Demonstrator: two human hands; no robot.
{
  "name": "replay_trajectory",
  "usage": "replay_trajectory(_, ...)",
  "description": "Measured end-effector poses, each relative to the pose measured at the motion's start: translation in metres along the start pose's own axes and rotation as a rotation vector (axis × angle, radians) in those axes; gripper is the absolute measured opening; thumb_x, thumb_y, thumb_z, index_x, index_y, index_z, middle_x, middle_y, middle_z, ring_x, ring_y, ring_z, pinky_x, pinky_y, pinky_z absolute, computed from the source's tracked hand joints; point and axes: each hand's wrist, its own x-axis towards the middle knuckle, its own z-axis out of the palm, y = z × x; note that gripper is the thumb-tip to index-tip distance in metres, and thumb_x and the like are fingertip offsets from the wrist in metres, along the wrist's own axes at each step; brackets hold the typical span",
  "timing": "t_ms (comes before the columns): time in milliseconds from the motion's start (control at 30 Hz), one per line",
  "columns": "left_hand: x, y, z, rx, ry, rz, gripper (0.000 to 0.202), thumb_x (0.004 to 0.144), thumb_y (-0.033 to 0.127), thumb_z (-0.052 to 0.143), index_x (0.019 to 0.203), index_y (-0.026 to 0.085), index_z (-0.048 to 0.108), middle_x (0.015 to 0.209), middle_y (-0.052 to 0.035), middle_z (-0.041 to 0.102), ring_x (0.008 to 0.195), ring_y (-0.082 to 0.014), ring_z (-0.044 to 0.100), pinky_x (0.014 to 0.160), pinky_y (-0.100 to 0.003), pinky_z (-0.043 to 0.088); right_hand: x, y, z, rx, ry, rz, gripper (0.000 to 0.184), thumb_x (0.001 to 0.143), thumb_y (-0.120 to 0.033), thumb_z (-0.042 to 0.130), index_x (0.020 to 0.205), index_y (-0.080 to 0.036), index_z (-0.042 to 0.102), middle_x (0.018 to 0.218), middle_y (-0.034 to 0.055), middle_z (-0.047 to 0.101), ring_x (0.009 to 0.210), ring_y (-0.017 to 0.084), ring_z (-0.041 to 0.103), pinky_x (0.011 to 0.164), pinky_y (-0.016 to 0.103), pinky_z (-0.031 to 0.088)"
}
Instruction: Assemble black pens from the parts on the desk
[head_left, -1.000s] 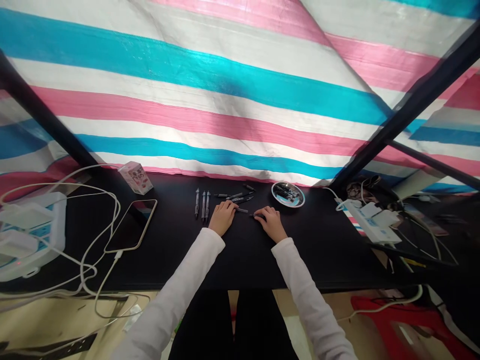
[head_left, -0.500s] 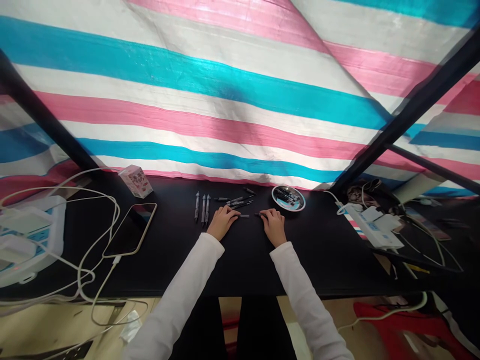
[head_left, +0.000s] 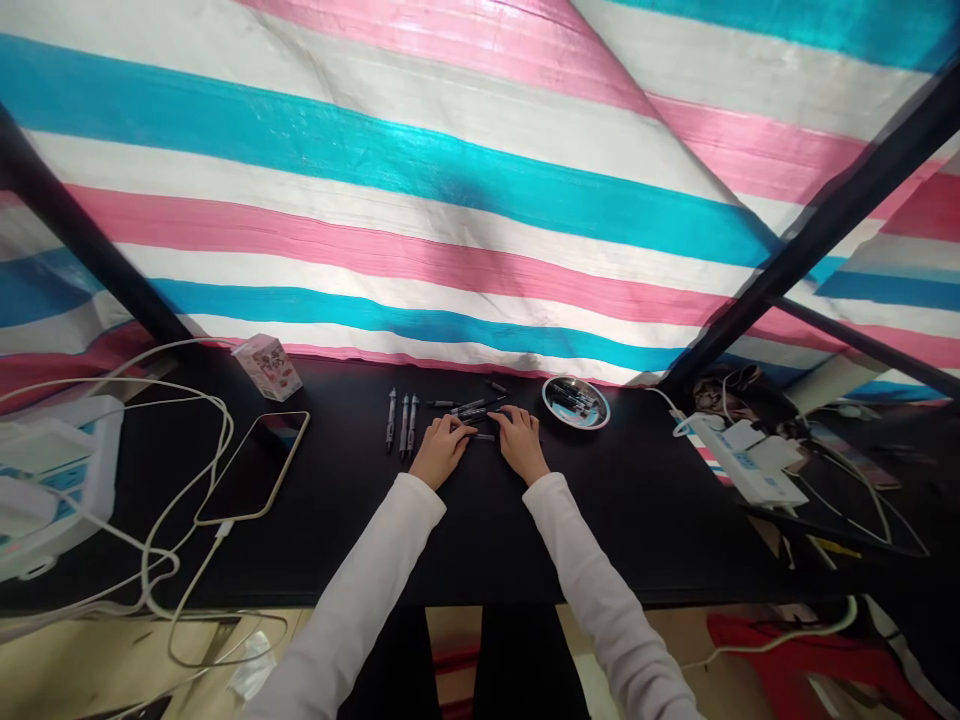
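Observation:
My left hand (head_left: 441,450) rests low over the black table, fingers closed on a pen barrel (head_left: 484,437) that sticks out to the right. Across from it, my right hand (head_left: 520,442) is closed, its fingertips at a thin dark pen part (head_left: 496,412) by the loose pieces. Several dark and clear pen parts (head_left: 471,408) lie just beyond both hands, partly hidden by the fingers. To the left, three assembled pens (head_left: 405,425) lie side by side. A round white-rimmed dish (head_left: 547,407) holding more dark pen parts stands right of my right hand.
A phone (head_left: 255,467) on a charging cable and a small pink box (head_left: 268,367) lie on the left. White power strips (head_left: 754,465) with plugs and cables sit at both sides. A striped sheet (head_left: 450,250) hangs behind the black table (head_left: 645,530).
My right hand has moved left, away from the dish side, to the loose pen parts near my left hand. The left hand keeps the barrel at nearly the same place.

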Motion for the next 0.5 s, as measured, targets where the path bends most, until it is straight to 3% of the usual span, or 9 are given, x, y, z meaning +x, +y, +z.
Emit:
replay_trajectory(167, 0.0, 0.004, -0.002, 0.04, 0.038, -0.042, 0.023, 0.091, 0.03, 0.043, 0.108, 0.024, 0.059, 0.101, -0.0058, 0.05, 0.094, -0.0215, 0.047, 0.082, -0.035, 0.038, -0.009, 0.004, -0.007, 0.097, 0.067, 0.003, 0.031, 0.087, -0.012, 0.038, 0.104, -0.023, 0.061, 0.104, 0.0066, 0.057, 0.099, 0.019, 0.047, 0.086, 0.034, 0.029)
replay_trajectory(333, 0.0, 0.005, -0.003, 0.067, 0.015, -0.041, 0.025, 0.092, 0.026, 0.04, 0.112, 0.025, 0.056, 0.104, -0.0046, 0.053, 0.096, -0.0211, 0.047, 0.079, -0.033, 0.037, -0.004, 0.056, -0.025, 0.037, 0.174, 0.211, 0.028, 0.085, -0.015, 0.041, 0.103, -0.021, 0.062, 0.104, 0.0085, 0.056, 0.097, 0.021, 0.048, 0.083, 0.034, 0.031)
replay_trajectory(400, 0.0, 0.007, -0.004, 0.083, -0.011, -0.025, 0.025, 0.092, 0.026, 0.041, 0.111, 0.026, 0.056, 0.104, -0.0039, 0.054, 0.095, -0.0211, 0.047, 0.077, -0.033, 0.037, 0.001, 0.089, -0.034, -0.009, 0.114, 0.29, 0.025, 0.082, -0.017, 0.044, 0.096, -0.018, 0.065, 0.099, 0.0101, 0.058, 0.095, 0.023, 0.048, 0.081, 0.034, 0.033)
replay_trajectory(500, 0.001, 0.008, -0.004, 0.12, -0.009, -0.032, 0.023, 0.092, 0.027, 0.041, 0.105, 0.026, 0.06, 0.1, -0.0039, 0.054, 0.092, -0.0212, 0.047, 0.076, -0.033, 0.036, 0.009, 0.132, -0.045, 0.043, -0.112, 0.323, 0.024, 0.078, -0.012, 0.046, 0.089, -0.015, 0.067, 0.087, 0.0093, 0.061, 0.089, 0.021, 0.053, 0.078, 0.031, 0.037)
